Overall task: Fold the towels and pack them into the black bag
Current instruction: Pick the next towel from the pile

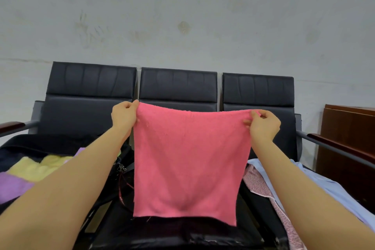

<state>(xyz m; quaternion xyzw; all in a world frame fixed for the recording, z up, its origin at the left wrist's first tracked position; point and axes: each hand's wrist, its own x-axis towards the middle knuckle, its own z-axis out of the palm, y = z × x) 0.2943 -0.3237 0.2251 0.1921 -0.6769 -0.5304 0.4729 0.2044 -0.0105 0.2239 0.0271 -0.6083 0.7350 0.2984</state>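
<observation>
A pink towel [186, 160] hangs spread out in the air over the middle seat of a black three-seat bench. My left hand [124, 115] pinches its upper left corner and my right hand [262, 124] pinches its upper right corner. The towel's lower edge hangs just above the seat. On the left seat lies the open black bag [50, 144], with a yellow towel [38, 166] and a purple towel [12, 186] inside it.
The black bench [178, 85] stands against a grey wall. Light blue cloth [316, 180] and pink patterned cloth [261, 184] lie on the right seat. A brown wooden cabinet [349, 138] stands at far right. Bag straps [123, 170] lie beside the towel.
</observation>
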